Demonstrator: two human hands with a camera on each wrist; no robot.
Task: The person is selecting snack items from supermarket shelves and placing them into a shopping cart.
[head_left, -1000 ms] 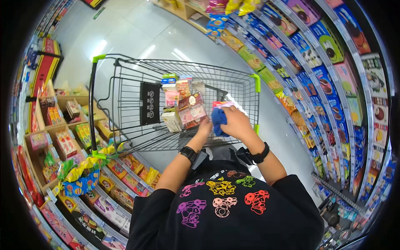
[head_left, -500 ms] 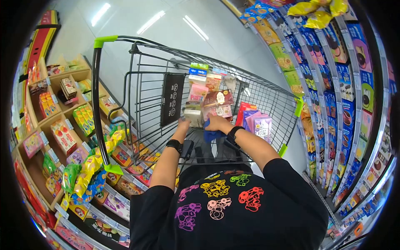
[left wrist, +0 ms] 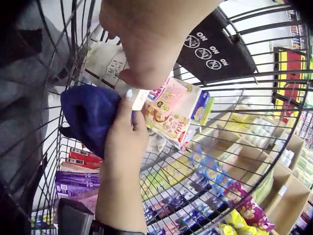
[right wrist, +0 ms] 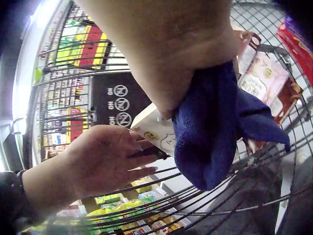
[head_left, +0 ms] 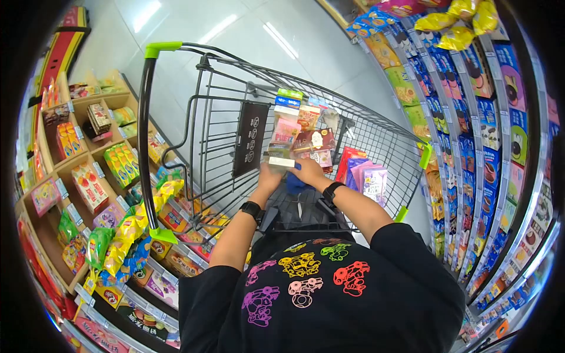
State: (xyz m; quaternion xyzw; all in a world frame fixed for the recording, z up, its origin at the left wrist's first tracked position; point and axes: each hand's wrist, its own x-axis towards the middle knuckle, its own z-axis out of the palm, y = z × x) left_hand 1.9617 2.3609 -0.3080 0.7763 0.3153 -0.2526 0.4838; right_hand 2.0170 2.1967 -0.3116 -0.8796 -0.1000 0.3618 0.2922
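Note:
Inside the cart, my left hand (head_left: 271,177) touches the end of a cream box (head_left: 281,162), its fingers extended and spread beside the box in the right wrist view (right wrist: 98,159). My right hand (head_left: 310,173) grips a bunched blue cloth (right wrist: 208,132), with its thumb at the same box (right wrist: 156,128). In the left wrist view the cloth (left wrist: 93,115) hangs from this hand (left wrist: 128,139). Just beyond are a pink box (head_left: 286,132) and a brown box (head_left: 315,140). The cloth and right forearm hide part of the cream box.
The wire cart (head_left: 385,135) surrounds the goods, with red packs (head_left: 348,163) and purple packs (head_left: 372,179) towards its far end. Wooden snack bins (head_left: 56,167) stand at left, and packed shelves (head_left: 465,135) curve along the right. Yellow bags (head_left: 459,38) hang at upper right.
My right hand has moved left with the blue cloth, away from the red pack. My left hand has come to the cream box, whose near end now sits higher between both hands.

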